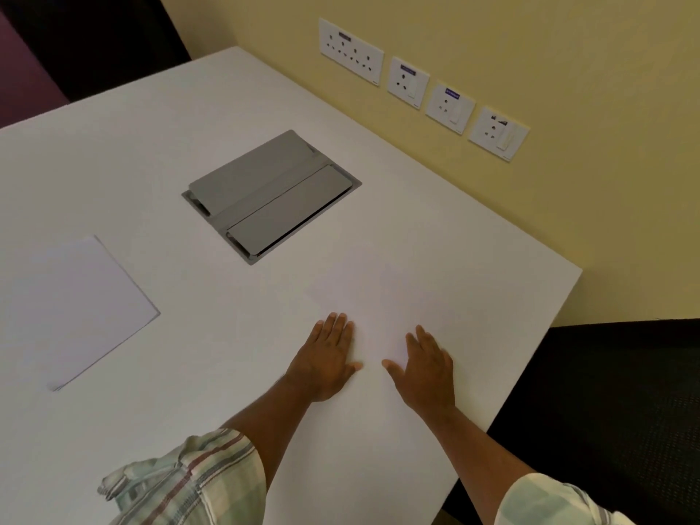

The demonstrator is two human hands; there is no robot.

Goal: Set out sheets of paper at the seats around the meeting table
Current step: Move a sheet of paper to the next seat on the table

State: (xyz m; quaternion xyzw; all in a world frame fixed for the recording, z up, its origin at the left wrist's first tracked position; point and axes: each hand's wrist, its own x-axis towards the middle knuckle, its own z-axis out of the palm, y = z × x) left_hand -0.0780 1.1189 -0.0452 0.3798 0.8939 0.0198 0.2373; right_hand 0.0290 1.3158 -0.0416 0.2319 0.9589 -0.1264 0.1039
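**Two sheets down, the rest of the table unseen**

You have one plain white rectangular sheet of paper (81, 308) already lying flat at the left side of the white matt meeting table (151, 145), well apart from your hands. A second white sheet (382, 297) lies near the right-hand corner, its outline so faint against the tabletop that its edges are hard to trace. Your left hand (327, 359) and right hand (426, 367) both rest palm-down on or at its near part, fingers extended and flat, gripping nothing; this looks like the final smoothing or squaring of that sheet. No spare stack of paper shows, so whether you have more to lay cannot be told. Only this end of the table is visible, so judge the job as partly done at best.

The tabletop is smooth and bare apart from a grey metal flip-lid cable box (271, 197) sunk into its middle, both flaps closed. A yellow wall runs close along the far edge, carrying a row of white socket plates (424, 89). A black mesh chair (606, 403) stands at the right corner.
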